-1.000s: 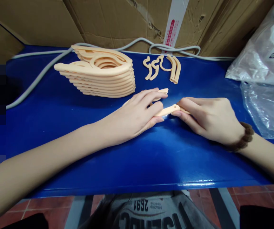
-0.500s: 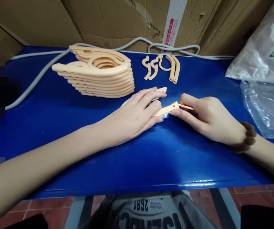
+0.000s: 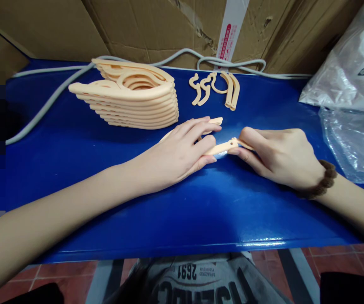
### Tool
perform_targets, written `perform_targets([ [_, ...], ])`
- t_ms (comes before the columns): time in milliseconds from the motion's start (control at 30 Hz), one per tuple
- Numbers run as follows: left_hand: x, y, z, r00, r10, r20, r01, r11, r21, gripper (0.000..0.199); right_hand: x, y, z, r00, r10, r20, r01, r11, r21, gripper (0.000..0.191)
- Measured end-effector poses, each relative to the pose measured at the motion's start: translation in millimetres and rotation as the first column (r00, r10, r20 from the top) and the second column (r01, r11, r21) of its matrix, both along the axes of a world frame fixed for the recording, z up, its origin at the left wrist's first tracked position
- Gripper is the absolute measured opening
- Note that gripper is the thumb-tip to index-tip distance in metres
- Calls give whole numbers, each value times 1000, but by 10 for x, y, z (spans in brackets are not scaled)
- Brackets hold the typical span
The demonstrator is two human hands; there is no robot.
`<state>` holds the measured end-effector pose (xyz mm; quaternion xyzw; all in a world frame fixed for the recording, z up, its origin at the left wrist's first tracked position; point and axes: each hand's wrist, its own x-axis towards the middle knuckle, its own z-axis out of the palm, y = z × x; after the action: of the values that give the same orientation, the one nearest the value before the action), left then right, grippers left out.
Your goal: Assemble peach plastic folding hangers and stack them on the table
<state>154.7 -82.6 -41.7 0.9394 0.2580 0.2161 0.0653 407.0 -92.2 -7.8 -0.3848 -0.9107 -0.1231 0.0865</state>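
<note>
My left hand (image 3: 184, 147) is closed over a cream plastic piece (image 3: 219, 147) on the blue table, covering much of it. At that piece's right end, my right hand (image 3: 273, 154) pinches a thin cream part (image 3: 246, 145) that meets it near a small hole. A stack of cream plastic frames (image 3: 140, 105) stands behind my left hand. Several loose curved cream parts, among them a hook (image 3: 204, 90) and long curved strips (image 3: 232, 91), lie farther back.
A grey cable (image 3: 50, 101) runs along the back of the blue table (image 3: 182, 219), before cardboard boxes (image 3: 144, 29). Clear plastic bags (image 3: 346, 84) lie at the right. A printed grey cloth (image 3: 200, 280) is below the front edge.
My right hand has turned slightly, with the thin part now tilted and showing a broader side. My left hand has barely moved.
</note>
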Motion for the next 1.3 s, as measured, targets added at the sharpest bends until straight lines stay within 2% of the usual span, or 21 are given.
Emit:
perform_targets([
  [200, -6, 0, 10, 1000, 7, -4, -7, 999, -33, 26, -16, 8, -28, 999, -32, 3, 32, 999, -30, 59],
  [400, -6, -3, 11, 1000, 17, 12, -16, 999, -47, 29, -27, 32, -24, 990, -16, -140, -11, 981, -192, 61],
  [567, -5, 3, -5, 1000, 4, 6, -4, 1000, -18, 30, -15, 22, -25, 998, 9, -65, -13, 998, -62, 59],
  [733, -4, 4, 2, 1000, 4, -4, -4, 1000, -18, 29, -9, 24, -25, 997, 71, 19, -73, 993, 90, 53],
  [1167, -5, 4, 10, 1000, 1, -13, -1, 1000, -25, 29, -15, 6, -3, 985, 79, 153, -114, 966, 234, 49],
  [1300, -4, 0, 24, 1000, -7, -15, 7, 1000, -21, 30, -32, 0, 9, 988, 72, 140, -100, 974, 204, 48],
])
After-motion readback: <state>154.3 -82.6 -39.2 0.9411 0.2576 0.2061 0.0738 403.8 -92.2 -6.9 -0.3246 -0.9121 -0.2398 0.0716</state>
